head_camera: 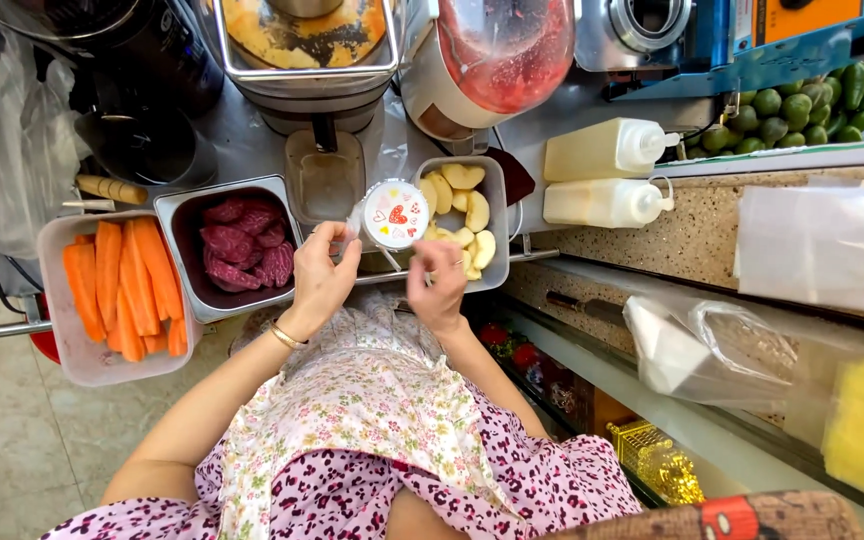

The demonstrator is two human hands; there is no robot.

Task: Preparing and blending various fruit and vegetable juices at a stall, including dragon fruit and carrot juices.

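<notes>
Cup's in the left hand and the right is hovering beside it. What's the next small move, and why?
Probably bring the right hand onto the cup to steady it. The left hand grips it only from one side, tilted so its sealed, heart-printed top faces the camera, above the apple tray; the right hand's fingers are curled just short of it.

The scene is bright and evenly lit, as if by daylight or soft overhead lamps, though the source itself cannot be made out. Shadows are faint and short, darkest under the steel tray of carrots and in the shelf gap at the right. Small glare spots sit on the blender jar and the squeeze bottles. The wide lens bends straight edges near the borders. The plastic bags at the right look soft, perhaps slightly out of focus.
</notes>
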